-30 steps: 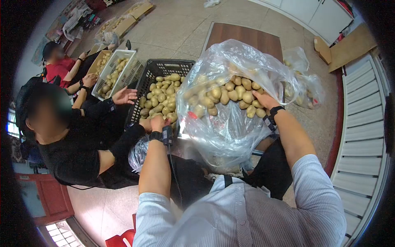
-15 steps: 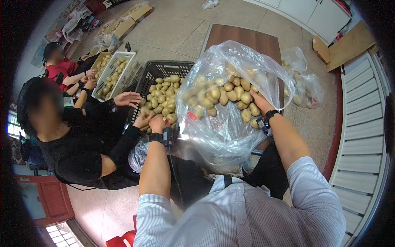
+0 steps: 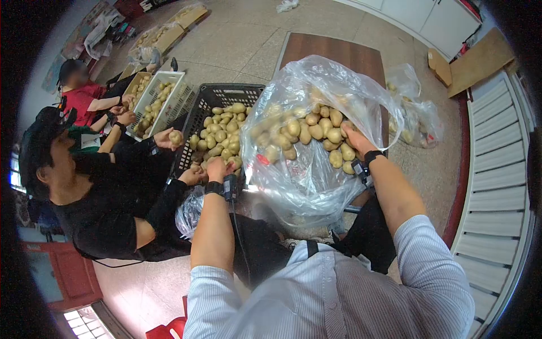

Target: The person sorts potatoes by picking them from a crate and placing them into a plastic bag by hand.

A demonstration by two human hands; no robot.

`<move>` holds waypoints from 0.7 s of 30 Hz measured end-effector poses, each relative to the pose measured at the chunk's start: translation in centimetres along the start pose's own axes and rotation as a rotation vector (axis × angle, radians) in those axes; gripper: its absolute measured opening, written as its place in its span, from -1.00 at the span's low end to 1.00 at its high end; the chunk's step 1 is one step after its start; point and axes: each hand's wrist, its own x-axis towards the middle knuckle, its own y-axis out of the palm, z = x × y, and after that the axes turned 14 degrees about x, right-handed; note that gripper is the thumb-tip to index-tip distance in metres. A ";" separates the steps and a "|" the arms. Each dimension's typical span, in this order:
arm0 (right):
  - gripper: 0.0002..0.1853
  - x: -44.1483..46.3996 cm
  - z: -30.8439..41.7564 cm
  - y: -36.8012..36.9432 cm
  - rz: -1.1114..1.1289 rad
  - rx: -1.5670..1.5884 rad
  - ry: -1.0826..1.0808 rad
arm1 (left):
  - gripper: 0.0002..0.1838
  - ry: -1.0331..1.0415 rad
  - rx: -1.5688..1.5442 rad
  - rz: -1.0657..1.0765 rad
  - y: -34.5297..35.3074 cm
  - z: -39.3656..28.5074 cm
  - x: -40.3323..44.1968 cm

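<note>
My left hand [image 3: 217,168] is low over the near end of a black plastic crate [image 3: 195,107] of potatoes [image 3: 220,135]. Its fingers are curled down; what they hold, if anything, is hidden, and a bit of red shows beside them. Inside a large clear plastic bag [image 3: 316,189], my right hand [image 3: 355,141] grips a potato [image 3: 344,127] at the right side of the heap. Several more potatoes [image 3: 319,127] lie in the bag, partly veiled by the film. The bag rests on a brown tabletop [image 3: 333,51].
At the left a co-worker in black reaches over the crate, holding a potato in one hand [image 3: 166,138]. Beyond stands a white crate [image 3: 176,85] of potatoes near another person in red. Filled clear bags [image 3: 420,121] lie right of the table; cardboard [image 3: 483,62] leans behind them.
The co-worker's far hand has lifted back from the crate with a potato in it, and their near hand has drawn slightly down. My own hands have barely moved.
</note>
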 end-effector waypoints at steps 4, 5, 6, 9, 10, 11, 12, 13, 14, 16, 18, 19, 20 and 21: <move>-0.19 0.3 -1.4 0.1 -0.047 -0.247 -0.242 | -0.69 0.144 0.105 -0.140 -1.0 -0.5 -0.1; -0.22 -0.2 -1.1 0.3 -0.090 -0.397 -0.283 | -0.70 0.152 0.105 -0.160 -1.2 -0.6 -0.1; -0.22 -0.7 -0.7 0.5 -0.091 -0.397 -0.282 | -0.71 0.159 0.107 -0.175 -1.4 -0.7 0.0; -0.26 -1.8 -0.5 0.9 -0.076 -0.340 -0.306 | -0.68 0.087 0.036 -0.206 -1.9 -1.5 -0.3; -0.27 -2.0 -0.6 1.2 -0.104 -0.352 -0.356 | -0.66 0.062 0.011 -0.218 -2.3 -1.8 -0.3; -0.27 -2.3 -0.7 1.4 -0.131 -0.363 -0.407 | -0.67 0.039 0.034 -0.166 -2.7 -2.1 -0.4; -0.27 -2.6 -0.8 1.5 -0.132 -0.364 -0.408 | -0.68 0.015 0.057 -0.114 -3.1 -2.2 -0.4; -0.27 -3.5 -0.1 1.7 -0.107 -0.367 -0.400 | -0.68 0.014 0.057 -0.115 -3.2 -2.0 -0.5; -0.27 -4.2 0.4 1.9 -0.082 -0.370 -0.392 | -0.70 0.006 0.022 -0.103 -3.2 -2.0 -0.6; -0.27 -4.5 -0.6 2.3 -0.119 -0.430 -0.501 | -0.74 -0.037 -0.128 -0.036 -3.2 -1.9 -0.4; -0.23 -5.5 -0.9 3.1 -0.139 -0.525 -0.305 | -0.77 -0.121 -0.378 0.053 -2.9 -1.9 -0.2; -0.19 -6.1 -1.0 3.5 -0.139 -0.583 -0.200 | -0.78 -0.188 -0.550 0.107 -2.7 -1.9 -0.1; -0.19 -6.3 -1.6 3.8 -0.141 -0.584 -0.203 | -0.80 -0.273 -0.747 0.160 -2.4 -2.0 0.0; -0.17 -6.4 -2.6 4.4 -0.202 -0.635 -0.277 | -0.81 -0.371 -0.951 0.210 -2.2 -2.2 0.2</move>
